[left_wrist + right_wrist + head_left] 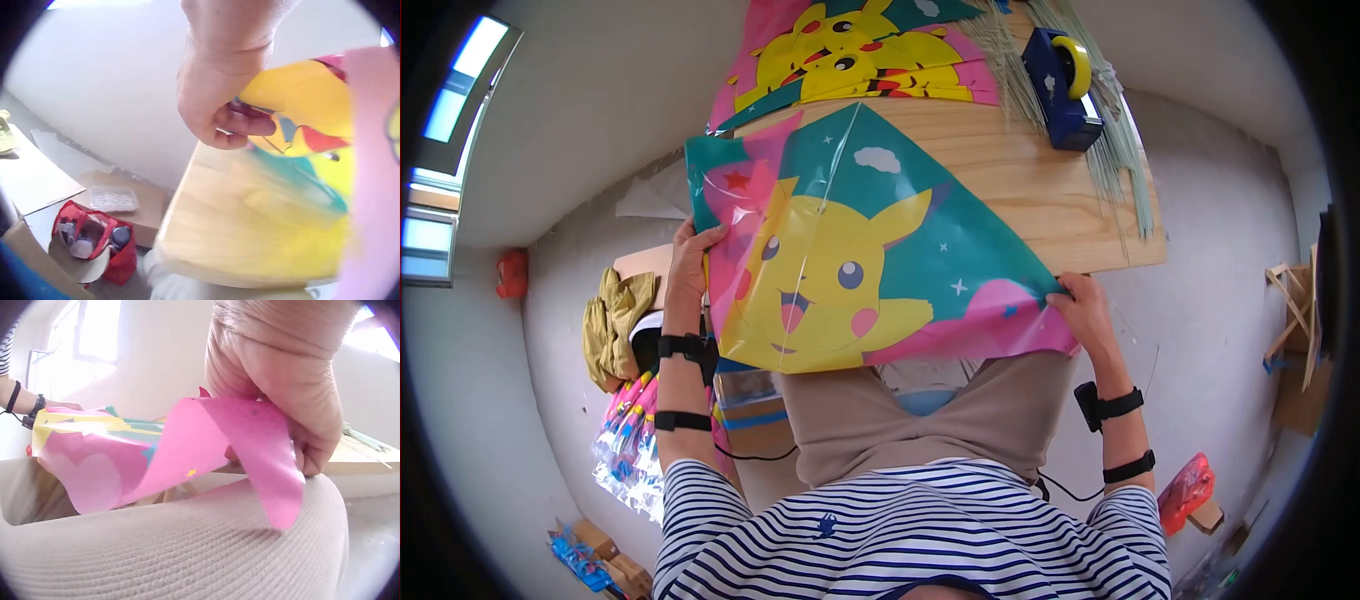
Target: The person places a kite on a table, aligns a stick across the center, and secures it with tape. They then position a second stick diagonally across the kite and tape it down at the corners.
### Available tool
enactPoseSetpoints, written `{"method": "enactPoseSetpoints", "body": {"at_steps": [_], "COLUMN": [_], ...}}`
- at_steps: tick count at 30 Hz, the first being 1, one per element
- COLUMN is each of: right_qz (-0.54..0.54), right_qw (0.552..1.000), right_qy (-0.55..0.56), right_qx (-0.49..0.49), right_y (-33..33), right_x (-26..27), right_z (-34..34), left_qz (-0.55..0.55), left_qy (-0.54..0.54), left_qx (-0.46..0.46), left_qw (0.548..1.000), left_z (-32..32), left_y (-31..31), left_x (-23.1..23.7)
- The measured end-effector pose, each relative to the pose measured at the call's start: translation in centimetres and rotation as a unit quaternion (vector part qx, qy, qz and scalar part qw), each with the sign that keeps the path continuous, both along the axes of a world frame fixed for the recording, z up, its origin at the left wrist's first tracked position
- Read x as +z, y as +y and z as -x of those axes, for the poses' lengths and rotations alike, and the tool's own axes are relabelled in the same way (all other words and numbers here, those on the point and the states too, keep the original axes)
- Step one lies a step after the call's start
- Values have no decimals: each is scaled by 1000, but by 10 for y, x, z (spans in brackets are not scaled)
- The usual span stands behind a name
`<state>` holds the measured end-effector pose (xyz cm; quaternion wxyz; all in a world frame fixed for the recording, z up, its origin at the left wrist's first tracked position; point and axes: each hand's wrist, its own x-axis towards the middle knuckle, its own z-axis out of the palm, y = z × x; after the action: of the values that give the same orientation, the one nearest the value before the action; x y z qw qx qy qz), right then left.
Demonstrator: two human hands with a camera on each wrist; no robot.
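Both hands apart, each clamped on the same printed plastic sheet (830, 270). Sheet was mid-frame in the head view, above the lap, its upper part over the near end of the wooden tabletop (990, 190). Left hand (690, 262) gripped the left side, thumb on the face; right hand (1083, 308) pinched the lower right corner. Right wrist view had the pink edge curling down beside the fingers.

Step, my read: handling and spreading one sheet, no sticks or tape visible on its face. Pink band at left seemed to overlap the green and yellow, so possibly a fold; can't confirm. Next move would call for keeping both edges held, easing that overlap flat and lining the sheet up without creasing it. Film looked thin and floppy, likely to curl if one side was let go.

Other stuff: pile of similar sheets (860, 60) at top centre, thin sticks (1135, 190) at upper right, blue tape dispenser (1055, 105) with a yellow roll (1080, 68) beside them.

Branding: print looked like Pikachu, with cloud and stars. Small dark emblem (827, 524) on the striped shirt (920, 535), maker unclear. No readable text on sheet or dispenser.
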<state>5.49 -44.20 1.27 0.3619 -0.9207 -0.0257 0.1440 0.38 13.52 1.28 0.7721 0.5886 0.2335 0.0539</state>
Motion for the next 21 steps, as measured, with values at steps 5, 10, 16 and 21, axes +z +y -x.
{"method": "enactPoseSetpoints", "body": {"at_steps": [5,10,16,21], "right_qz": [-93,-92,-167,-83], "right_qw": [995,994,979,990], "right_qy": [-20,-38,-13,-28], "right_qx": [-28,-53,-114,-114], "right_y": [-9,-11,-5,-2], "right_x": [17,28,2,-30], "right_z": [8,1,-40,-70], "left_qz": [-46,-98,-121,-4], "left_qy": [-93,-134,-129,0], "left_qx": [43,34,16,-21], "left_qw": [994,986,984,1000], "left_z": [-1,-23,-107,-134], "left_y": [-40,-36,-1,17], "left_x": [68,98,43,-8]}}
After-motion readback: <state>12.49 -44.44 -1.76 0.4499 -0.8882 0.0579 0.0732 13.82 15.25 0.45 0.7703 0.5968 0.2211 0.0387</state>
